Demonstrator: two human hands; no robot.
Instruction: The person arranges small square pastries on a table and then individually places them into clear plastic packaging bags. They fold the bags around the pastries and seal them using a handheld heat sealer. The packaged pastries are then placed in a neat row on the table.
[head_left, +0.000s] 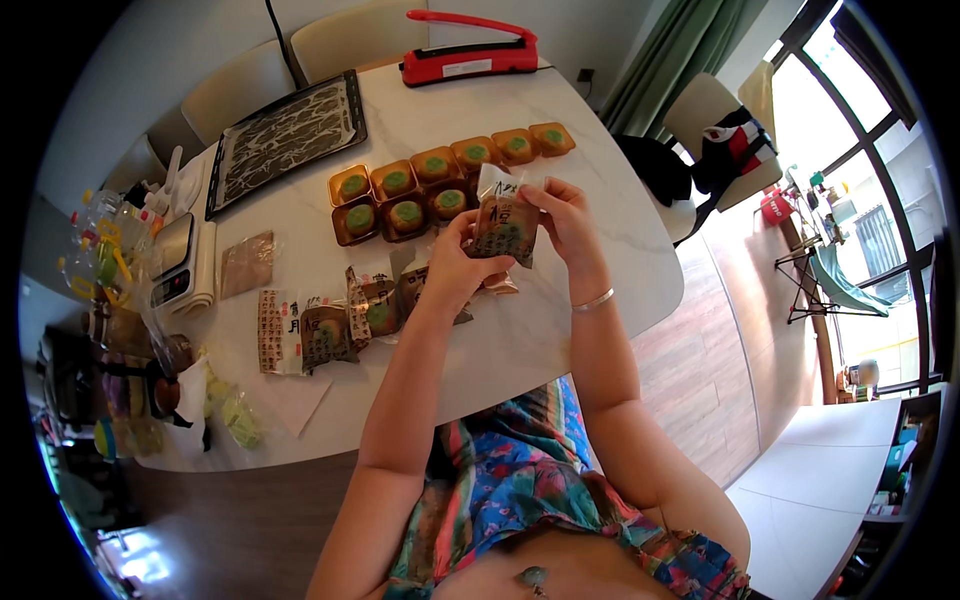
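Observation:
Between my two hands is a printed clear plastic bag (504, 225) with a green-topped pastry in a tray inside it. My left hand (459, 255) grips its lower left side, thumb across the bottom. The fingers of my right hand (561, 214) pinch its upper right edge near the top. Just beyond, round green-topped pastries (405, 216) sit in gold plastic trays (358, 236), set in two rows. Below my left forearm lie several bagged pastries (326, 334) and a flat printed bag (279, 330), partly hidden by that arm.
A red impulse heat sealer (472, 61) stands at the table's far edge. A lined black baking tray (289, 139) lies far left, with a kitchen scale (174, 259), a stack of flat bags (248, 264) and bottles (101, 255) nearer. Chairs (360, 41) line the far side.

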